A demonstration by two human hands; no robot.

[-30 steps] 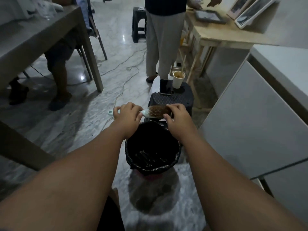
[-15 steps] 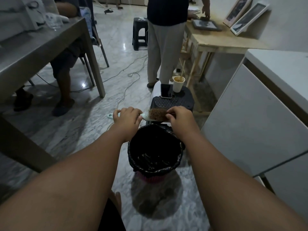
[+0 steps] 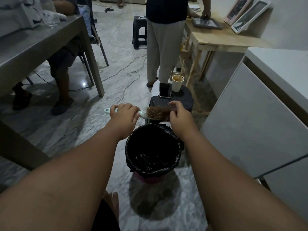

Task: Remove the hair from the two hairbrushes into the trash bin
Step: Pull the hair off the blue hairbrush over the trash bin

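A pale green hairbrush lies level above the far rim of the trash bin, which is lined with a black bag. Brown hair is matted over the bristles at the brush's right end. My left hand is closed around the handle, whose tip sticks out to the left. My right hand pinches the clump of hair at the brush's right end. Only this one brush is in view.
A dark stool just beyond the bin carries a phone and a paper cup. A person stands behind it by a wooden table. A grey table with a seated person is left, a white cabinet right. Cables cross the floor.
The camera has tilted up a little. My right hand's fingers have lifted and pulled the hair toward the brush's right end. The left hand keeps its hold on the handle.
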